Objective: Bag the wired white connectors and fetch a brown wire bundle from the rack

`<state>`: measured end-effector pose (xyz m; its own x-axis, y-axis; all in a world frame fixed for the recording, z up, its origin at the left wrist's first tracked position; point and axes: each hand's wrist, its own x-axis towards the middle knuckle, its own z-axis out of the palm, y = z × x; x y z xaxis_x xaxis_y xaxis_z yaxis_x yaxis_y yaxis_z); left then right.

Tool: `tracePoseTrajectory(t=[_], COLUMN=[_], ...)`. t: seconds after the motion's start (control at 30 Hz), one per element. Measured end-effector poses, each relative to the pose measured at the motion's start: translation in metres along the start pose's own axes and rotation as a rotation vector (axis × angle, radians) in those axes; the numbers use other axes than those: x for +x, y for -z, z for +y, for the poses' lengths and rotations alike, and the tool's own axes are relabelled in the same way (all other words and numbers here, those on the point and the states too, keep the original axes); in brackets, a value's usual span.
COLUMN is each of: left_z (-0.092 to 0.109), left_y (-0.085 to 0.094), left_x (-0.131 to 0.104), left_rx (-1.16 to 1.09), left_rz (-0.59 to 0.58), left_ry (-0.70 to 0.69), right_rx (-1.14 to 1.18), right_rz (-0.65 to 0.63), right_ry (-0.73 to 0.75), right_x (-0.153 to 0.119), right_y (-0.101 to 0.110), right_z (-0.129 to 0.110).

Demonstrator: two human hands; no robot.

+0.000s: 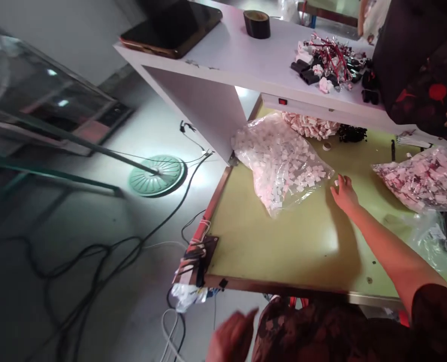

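Note:
My right hand reaches over the yellow-green tabletop, its fingers apart and nothing plainly held. Its fingertips are close to the right corner of a clear plastic bag full of small white pieces; I cannot tell whether they touch it. Low in the view, off the table's front edge, my left hand is smeared by motion, so its fingers do not show clearly. A second clear bag, with white and reddish pieces, lies to the right of my right hand.
Above the table, a white shelf carries a dark phone-like device, a black tape roll and a pile of red-wired connectors. Loose pinkish-white pieces lie beneath it. Black cables and a green round base are on the floor.

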<state>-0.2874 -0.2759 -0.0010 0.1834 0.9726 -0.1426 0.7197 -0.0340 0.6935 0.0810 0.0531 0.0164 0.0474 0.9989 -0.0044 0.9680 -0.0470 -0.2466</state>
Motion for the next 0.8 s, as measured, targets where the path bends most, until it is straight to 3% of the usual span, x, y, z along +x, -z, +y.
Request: tracePoseTrajectory(t=[0.07,0.13,0.23,0.33,0.43,0.5,0.6,0.73,0.8], left_z=[0.026,0.05,0.071,0.07,0.058,0.052,0.052,0.072,0.089], left_y=[0.035,0.051,0.043,0.019,0.0,-0.006,-0.007,0.006,0.018], left_x=[0.063,0.132,0.221,0.272,0.289,0.289,0.284,0.28,0.279], left_rx=[0.037,0.06,-0.013,-0.145,-0.382,-0.495,-0.562,-0.829,-0.936], left_rz=[0.224,0.341,0.39,0.395,0.461,0.464,0.499,0.576,0.584], left_ry=[0.029,0.138,0.376,0.5,0.524,0.559,0.578,0.44,0.377], right_rx=[0.015,0.066,0.163,0.272,0.333,0.34,0.31,0.208,0.228], right_rz=[-0.059,-0.083,-0.088,-0.128,-0.169,-0.189,-0.152,0.086,0.036], right_ry=[0.04,0.08,0.107,0.204,0.29,0.323,0.317,0.291,0.219], right_x=[0.019,0.019,0.01,0.021,0.052,0.067,0.072,0.078,0.09], right_y=[-0.01,-0.014,-0.012,-0.011,-0.014,-0.01,0.003,0.013,0.008], right_z=[0.007,0.014,0.014,-0.014,-0.049,-0.058,-0.038,0.0,0.005])
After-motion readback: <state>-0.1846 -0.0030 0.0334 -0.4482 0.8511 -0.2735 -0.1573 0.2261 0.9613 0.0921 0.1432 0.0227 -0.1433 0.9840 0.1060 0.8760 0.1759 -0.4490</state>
